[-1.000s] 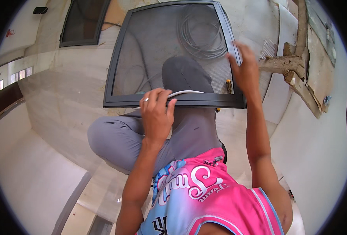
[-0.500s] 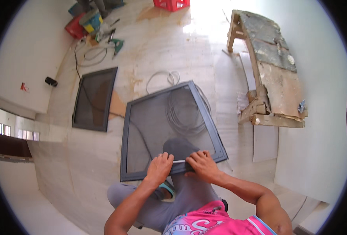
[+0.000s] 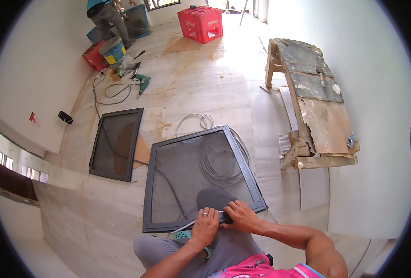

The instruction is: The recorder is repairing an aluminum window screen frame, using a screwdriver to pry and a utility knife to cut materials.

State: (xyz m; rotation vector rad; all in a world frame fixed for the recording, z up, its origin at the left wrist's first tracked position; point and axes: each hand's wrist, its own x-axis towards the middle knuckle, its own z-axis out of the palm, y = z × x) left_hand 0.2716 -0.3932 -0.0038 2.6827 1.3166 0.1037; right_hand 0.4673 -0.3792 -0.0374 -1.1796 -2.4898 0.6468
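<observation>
A dark-framed mesh screen (image 3: 251, 185) lies before me, its near side by my knees. A thin pale strip (image 3: 181, 228) runs along that near side and passes under my left hand (image 3: 205, 226). The left fingers are closed on the strip and press down at the frame; a ring shows on one finger. Close beside it, my right hand (image 3: 241, 217) has its fingers curled over the near edge, where the strip reaches its fingertips. The strip's right end is hidden under that hand. My knee shows dark through the mesh.
A second dark-framed screen (image 3: 137, 143) lies to the left, with a coil of grey cable (image 3: 247, 153) by the near one. Farther off are a green power drill (image 3: 143, 82), bucket (image 3: 112, 52), red crate (image 3: 200, 25) and a standing person (image 3: 107, 18). A wooden bench (image 3: 328, 125) stands right.
The view has tilted up, bringing the person and far crate into sight. My left hand has moved closer to the right one, and a length of strip now shows left of it.
</observation>
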